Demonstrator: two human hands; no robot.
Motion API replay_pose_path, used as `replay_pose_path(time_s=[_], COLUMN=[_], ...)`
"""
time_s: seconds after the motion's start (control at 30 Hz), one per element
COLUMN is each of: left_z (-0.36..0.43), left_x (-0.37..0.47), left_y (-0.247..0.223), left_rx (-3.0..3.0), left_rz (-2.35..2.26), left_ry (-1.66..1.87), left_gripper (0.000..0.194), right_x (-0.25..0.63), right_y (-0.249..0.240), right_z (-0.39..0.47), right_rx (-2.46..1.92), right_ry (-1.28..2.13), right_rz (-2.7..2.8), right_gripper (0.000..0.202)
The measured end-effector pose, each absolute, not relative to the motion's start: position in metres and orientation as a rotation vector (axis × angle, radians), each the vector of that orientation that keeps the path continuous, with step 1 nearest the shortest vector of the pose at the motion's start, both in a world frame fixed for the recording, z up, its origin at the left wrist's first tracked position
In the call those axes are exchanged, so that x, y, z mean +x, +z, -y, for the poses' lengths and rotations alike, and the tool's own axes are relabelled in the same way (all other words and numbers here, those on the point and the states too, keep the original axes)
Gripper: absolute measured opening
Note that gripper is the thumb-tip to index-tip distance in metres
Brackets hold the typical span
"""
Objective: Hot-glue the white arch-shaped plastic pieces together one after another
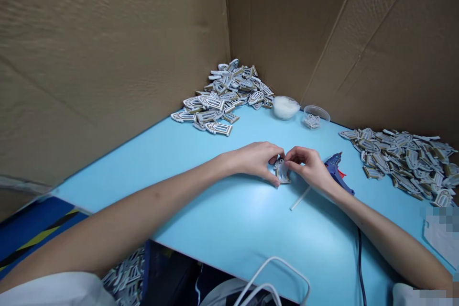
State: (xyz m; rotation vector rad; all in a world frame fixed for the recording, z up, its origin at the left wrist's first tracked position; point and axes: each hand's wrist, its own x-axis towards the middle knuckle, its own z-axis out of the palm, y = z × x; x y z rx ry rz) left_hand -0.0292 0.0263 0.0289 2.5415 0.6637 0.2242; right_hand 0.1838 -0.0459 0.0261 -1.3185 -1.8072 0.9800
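On the blue table lies a small white arched, window-shaped piece with a gold-brown edge. My left hand reaches it from the left, thumb and fingers closed around its top and side. At its upper right, the fingertips of my right hand are pinched together; whatever they hold is too small to make out. Just behind my right hand rests a blue glue gun with a red trigger. Its white glue stick pokes out below my right hand.
Piles of similar arched pieces lie at the back corner and at the right. Between them stand a clear tub with white material and a clear tub with pieces. Cardboard walls enclose the back. A black cord crosses the front.
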Motion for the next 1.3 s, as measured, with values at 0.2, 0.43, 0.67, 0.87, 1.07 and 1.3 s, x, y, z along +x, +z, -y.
replay_pose_path(time_s=[0.2, 0.43, 0.67, 0.87, 1.07, 1.3], left_z=[-0.026, -0.026, -0.024, -0.032, -0.030, -0.024], left_x=[-0.029, -0.029, -0.030, -0.039, -0.032, -0.025], left_y=[0.027, 0.028, 0.031, 0.030, 0.020, 0.012], left_rx=[2.504, 2.494, 2.511, 2.393, 2.357, 2.344], left_rz=[-0.620, -0.628, -0.632, -0.376, -0.401, -0.541], left_ry=[0.235, 0.220, 0.217, 0.328, 0.407, 0.450], left_gripper=[0.057, 0.058, 0.057, 0.058, 0.030, 0.042], right_x=[0.180, 0.178, 0.182, 0.241, 0.276, 0.274], right_y=[0.031, 0.028, 0.042, 0.072, 0.044, 0.034], right_z=[0.051, 0.055, 0.059, 0.093, 0.105, 0.096], right_rx=[-1.391, -1.370, -1.437, -2.289, -2.302, -1.542], right_ry=[0.942, 0.733, 0.457, -0.211, 0.114, 1.020], right_rz=[1.902, 2.064, 2.214, 2.367, 2.242, 1.447], right_gripper=[0.007, 0.014, 0.018, 0.030, 0.027, 0.039])
